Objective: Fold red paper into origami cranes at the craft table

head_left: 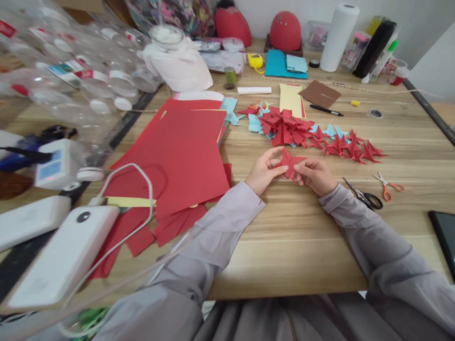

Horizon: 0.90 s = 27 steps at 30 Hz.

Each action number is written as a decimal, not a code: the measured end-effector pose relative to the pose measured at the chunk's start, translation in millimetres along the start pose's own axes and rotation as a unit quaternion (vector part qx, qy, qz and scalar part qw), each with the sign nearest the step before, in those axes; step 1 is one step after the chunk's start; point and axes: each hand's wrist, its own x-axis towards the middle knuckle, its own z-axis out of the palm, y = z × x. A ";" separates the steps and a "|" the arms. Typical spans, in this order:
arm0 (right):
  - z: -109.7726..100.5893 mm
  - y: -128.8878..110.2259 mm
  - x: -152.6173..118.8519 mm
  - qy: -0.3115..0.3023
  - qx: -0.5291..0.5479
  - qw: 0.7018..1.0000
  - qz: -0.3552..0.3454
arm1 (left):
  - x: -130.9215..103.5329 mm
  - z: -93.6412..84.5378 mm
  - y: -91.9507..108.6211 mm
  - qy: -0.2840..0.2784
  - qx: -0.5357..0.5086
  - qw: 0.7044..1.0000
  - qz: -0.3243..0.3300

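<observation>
Between my two hands is a red folded paper star (290, 162), held just above the wooden table. My left hand (263, 171) pinches its left side, the thumb lying over the paper. On its right side my right hand (316, 175) grips it between thumb and fingers. Right behind the hands lies a pile of red folded stars (284, 125), with light blue ones (330, 130) among them. More red stars (353, 148) trail off to the right of the pile.
Red paper sheets (194, 156) and smaller red pieces (140, 239) lie left. Black scissors (366, 196) and orange scissors (387, 187) are right. A white power bank (67, 255) with a cable, plastic bottles (95, 85), a pen (326, 110) and a white roll (339, 38) surround the workspace.
</observation>
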 end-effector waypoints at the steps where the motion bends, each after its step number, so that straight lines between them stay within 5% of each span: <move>1: 0.0 0.1 0.0 0.002 0.003 1.000 0.003 | 0.0 -0.1 -0.2 0.000 0.004 1.000 0.003; 18: -1.5 -1.0 0.3 -0.003 0.035 0.999 0.019 | -1.1 0.1 -0.5 -0.008 0.134 0.982 0.133; 27: -3.4 2.9 2.5 0.006 0.030 0.999 0.024 | -2.5 3.4 0.1 0.003 0.073 0.994 0.078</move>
